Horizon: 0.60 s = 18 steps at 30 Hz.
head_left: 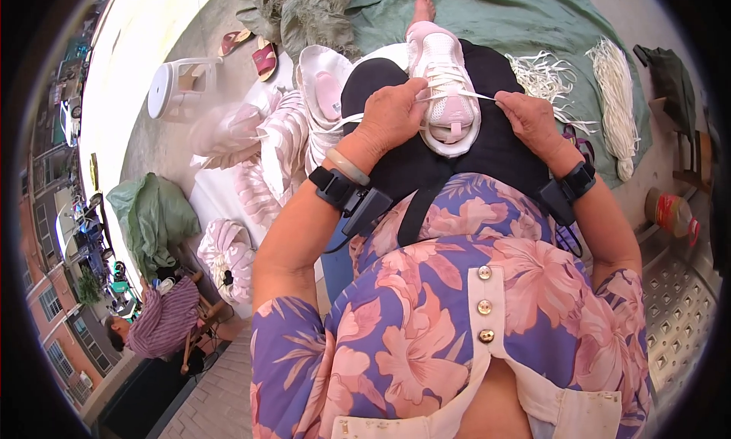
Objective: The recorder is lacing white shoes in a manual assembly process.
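A pink and white sneaker [449, 110] lies on my lap between my thighs, its heel opening toward me. White shoelace [478, 95] runs through its eyelets and crosses over the tongue. At the shoe's left edge, my left hand [391, 116] is closed on the lace, and a loose length trails out to its left. On the other side my right hand [533, 122] pinches the lace between thumb and finger, a little apart from the shoe. The stretch of lace between that hand and the shoe looks taut.
Several pink and white sneakers [282, 138] are heaped at my left. Loose white laces [542, 77] and a long lace hank [615, 108] lie on a green cloth [502, 16] at right. A white stool [179, 89], red slippers [264, 60], a plastic jar [671, 212] and another person [161, 321] are around.
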Each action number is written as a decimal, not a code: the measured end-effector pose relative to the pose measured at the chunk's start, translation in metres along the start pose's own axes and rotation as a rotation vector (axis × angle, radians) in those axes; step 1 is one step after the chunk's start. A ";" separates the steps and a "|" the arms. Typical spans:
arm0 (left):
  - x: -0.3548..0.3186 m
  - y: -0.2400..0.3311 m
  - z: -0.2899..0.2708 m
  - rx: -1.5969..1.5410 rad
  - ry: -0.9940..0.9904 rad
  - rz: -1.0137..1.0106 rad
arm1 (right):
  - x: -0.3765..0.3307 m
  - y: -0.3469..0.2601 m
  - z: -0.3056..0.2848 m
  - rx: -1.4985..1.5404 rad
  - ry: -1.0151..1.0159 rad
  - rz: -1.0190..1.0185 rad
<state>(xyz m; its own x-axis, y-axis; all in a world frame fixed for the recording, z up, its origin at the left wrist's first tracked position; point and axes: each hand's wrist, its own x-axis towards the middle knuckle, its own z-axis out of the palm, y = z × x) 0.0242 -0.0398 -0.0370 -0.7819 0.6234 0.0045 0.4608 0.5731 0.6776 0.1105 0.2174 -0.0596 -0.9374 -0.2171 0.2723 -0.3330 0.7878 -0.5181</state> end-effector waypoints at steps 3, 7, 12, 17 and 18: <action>-0.009 -0.009 -0.008 0.153 0.029 0.175 | -0.009 0.012 -0.009 -0.015 0.036 0.052; -0.017 -0.026 -0.028 0.307 0.063 0.290 | -0.034 0.046 -0.030 -0.028 0.047 0.077; -0.028 -0.056 -0.059 0.626 0.093 0.190 | -0.039 0.075 -0.065 -0.262 0.002 0.149; -0.062 -0.076 -0.083 0.642 0.160 0.036 | -0.066 0.140 -0.062 -0.267 -0.004 0.213; -0.063 -0.083 -0.087 0.632 0.203 0.070 | -0.091 0.171 -0.069 -0.320 0.003 0.231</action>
<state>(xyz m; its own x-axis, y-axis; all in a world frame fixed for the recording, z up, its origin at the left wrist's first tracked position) -0.0014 -0.1734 -0.0294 -0.7764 0.5930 0.2134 0.6222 0.7751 0.1100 0.1458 0.4111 -0.1172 -0.9834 -0.0119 0.1811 -0.0646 0.9556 -0.2876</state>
